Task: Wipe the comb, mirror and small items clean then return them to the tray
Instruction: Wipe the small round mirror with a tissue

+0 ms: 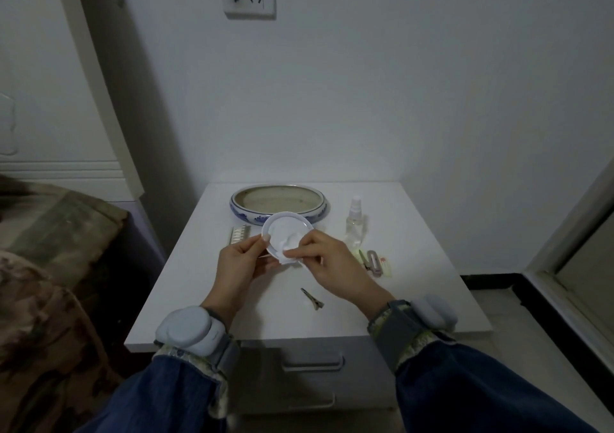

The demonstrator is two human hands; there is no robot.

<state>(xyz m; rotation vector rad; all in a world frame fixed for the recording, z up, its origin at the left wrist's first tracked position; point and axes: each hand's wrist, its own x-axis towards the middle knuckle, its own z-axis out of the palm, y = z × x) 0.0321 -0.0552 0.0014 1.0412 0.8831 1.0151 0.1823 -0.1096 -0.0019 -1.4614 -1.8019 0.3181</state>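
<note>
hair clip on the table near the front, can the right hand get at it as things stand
Probably not right away: the right hand is pinching a white wipe against the round mirror. The path to the hair clip below it looks free once the wipe is let go.

1 mirror [284, 230], 1 comb [238, 235], 1 tray [277, 207], 1 spray btl [354, 223], 1 loose clip [312, 298].

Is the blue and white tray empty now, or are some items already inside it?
Empty: the tray shows only its bare inner floor. The comb and the hair clip lie outside it on the table.
</note>
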